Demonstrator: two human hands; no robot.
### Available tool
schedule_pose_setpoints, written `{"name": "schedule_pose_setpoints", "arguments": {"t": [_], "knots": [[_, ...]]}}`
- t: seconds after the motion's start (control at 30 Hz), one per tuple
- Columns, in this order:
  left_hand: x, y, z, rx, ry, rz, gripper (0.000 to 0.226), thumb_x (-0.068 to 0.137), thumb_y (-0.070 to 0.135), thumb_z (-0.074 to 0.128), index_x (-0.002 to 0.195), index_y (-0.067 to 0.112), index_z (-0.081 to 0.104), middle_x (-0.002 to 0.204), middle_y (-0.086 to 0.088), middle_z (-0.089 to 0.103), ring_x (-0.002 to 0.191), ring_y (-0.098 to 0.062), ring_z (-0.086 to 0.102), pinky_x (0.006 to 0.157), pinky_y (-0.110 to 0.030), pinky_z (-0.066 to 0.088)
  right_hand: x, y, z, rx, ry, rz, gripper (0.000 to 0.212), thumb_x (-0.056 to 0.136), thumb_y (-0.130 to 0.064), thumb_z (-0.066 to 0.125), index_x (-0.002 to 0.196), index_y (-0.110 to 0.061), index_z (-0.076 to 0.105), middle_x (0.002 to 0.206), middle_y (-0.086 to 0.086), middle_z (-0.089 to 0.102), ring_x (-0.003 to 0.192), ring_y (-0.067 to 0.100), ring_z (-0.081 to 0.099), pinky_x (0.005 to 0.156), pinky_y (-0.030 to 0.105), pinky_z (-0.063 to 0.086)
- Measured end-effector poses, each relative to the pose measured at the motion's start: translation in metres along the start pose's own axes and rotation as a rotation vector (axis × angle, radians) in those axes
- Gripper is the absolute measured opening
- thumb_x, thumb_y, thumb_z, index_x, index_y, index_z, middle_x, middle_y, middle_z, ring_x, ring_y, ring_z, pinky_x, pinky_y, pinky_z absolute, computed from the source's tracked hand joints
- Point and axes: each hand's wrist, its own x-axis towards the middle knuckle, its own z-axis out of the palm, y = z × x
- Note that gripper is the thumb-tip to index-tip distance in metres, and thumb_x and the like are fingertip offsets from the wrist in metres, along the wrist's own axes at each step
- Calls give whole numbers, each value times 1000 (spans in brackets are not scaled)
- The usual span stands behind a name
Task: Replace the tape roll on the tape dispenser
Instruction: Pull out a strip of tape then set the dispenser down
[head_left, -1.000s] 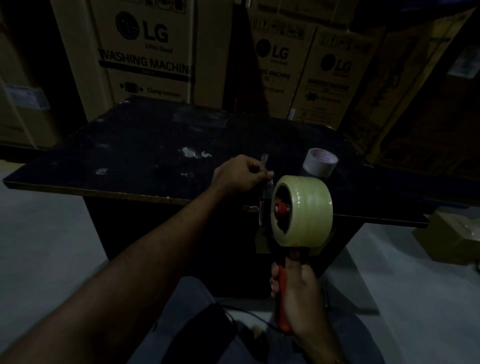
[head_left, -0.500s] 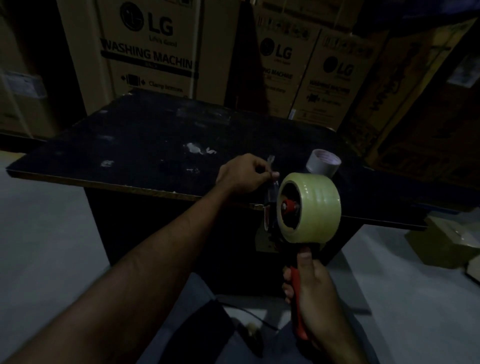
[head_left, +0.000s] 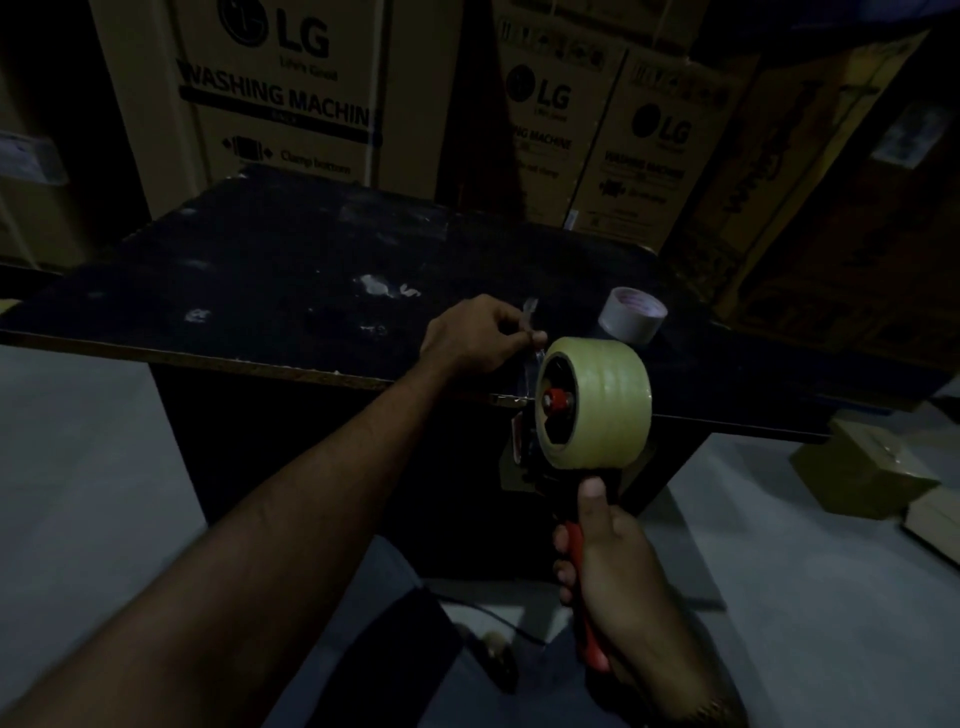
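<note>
**Fig. 1.** Nearest me, my right hand (head_left: 618, 566) curls its fingers round the red plastic handle of the hand-held tape dispenser (head_left: 594, 649), thumb laid up the grip, holding it upright before the table edge. The full, pale yellow-green tape roll (head_left: 608, 400) sits on the dispenser's red hub, so I judge mounting done. Beside the roll, my left hand (head_left: 467, 338) pinches the clear free end of tape (head_left: 531, 332) between thumb and fingertips. Threading it to the blade appears to remain. Behind, a small white, nearly spent roll (head_left: 631, 317) stands on the dark scuffed tabletop (head_left: 260, 291), with brown cardboard cartons (head_left: 280, 93) beyond.
</note>
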Motion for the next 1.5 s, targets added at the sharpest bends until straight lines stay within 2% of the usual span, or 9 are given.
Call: {"name": "schedule_pose_setpoints", "arguments": {"t": [0.17, 0.33, 0.5, 0.6, 0.73, 1.0, 1.1, 1.27, 1.5], "knots": [[0, 0, 2, 10, 11, 7, 34, 92, 69, 67, 96, 39, 83, 94, 16, 80, 93, -7, 73, 89, -38, 60, 3, 2, 4, 14, 8, 38, 60, 107, -57, 32, 90, -6, 59, 70, 7, 51, 47, 13, 41, 44, 27, 34], [1, -1, 4, 3, 18, 0, 32, 91, 69, 68, 92, 40, 82, 92, 17, 80, 91, -6, 73, 90, -40, 61, 4, 10, 3, -2, 29, 1, 63, 105, -60, 33, 80, -8, 58, 68, 10, 51, 48, 15, 42, 53, 32, 34], [2, -2, 3, 12, 24, 9, 33, 92, 68, 68, 94, 39, 83, 92, 16, 81, 91, -7, 74, 86, -36, 59, 5, 7, 9, -6, 60, -20, 74, 104, -61, 32, 87, 2, 66, 67, 10, 54, 52, 19, 46, 57, 35, 37], [4, -6, 5, -15, 13, 11, 33, 87, 72, 69, 94, 43, 83, 91, 19, 81, 91, -5, 74, 90, -39, 61, 3, 16, 10, -101, 43, -108, 68, 89, -73, 30, 75, -13, 58, 65, 2, 56, 56, 17, 50, 61, 33, 39], [6, -6, 4, -35, -8, 40, 35, 82, 77, 66, 90, 47, 83, 86, 23, 80, 87, -1, 74, 88, -41, 63, 0, 19, 11, -217, 8, -196, 57, 89, -67, 30, 73, -17, 54, 63, -3, 57, 57, 14, 52, 61, 30, 39], [11, -9, 6, -48, 105, -16, 31, 97, 58, 71, 92, 31, 84, 85, 16, 76, 90, -10, 74, 78, -31, 52, 10, 82, -6, -55, 31, 167, 65, 105, -61, 35, 62, -15, 51, 57, 9, 45, 46, 20, 39, 54, 32, 31], [13, -8, 8, -23, 78, -7, 30, 95, 60, 70, 94, 34, 84, 89, 17, 79, 89, -6, 72, 78, -30, 51, 6, 87, -4, -27, 9, 241, 68, 97, -68, 36, 65, -12, 55, 54, 7, 46, 38, 17, 40, 46, 25, 31], [9, -6, 6, 4, 105, 23, 29, 98, 56, 69, 98, 30, 82, 91, 14, 76, 88, -7, 69, 75, -29, 47, -5, 52, -1, 110, -79, 136, 59, 108, -52, 34, 71, -11, 54, 54, 0, 42, 40, 12, 35, 42, 24, 29], [8, -12, 8, -103, 136, -26, 36, 89, 59, 77, 93, 23, 78, 90, 9, 78, 87, -13, 74, 81, -36, 61, -16, 14, -22, 216, -158, 161, 59, 107, -51, 35, 97, -4, 69, 58, 1, 51, 41, 11, 39, 40, 23, 34]]}}
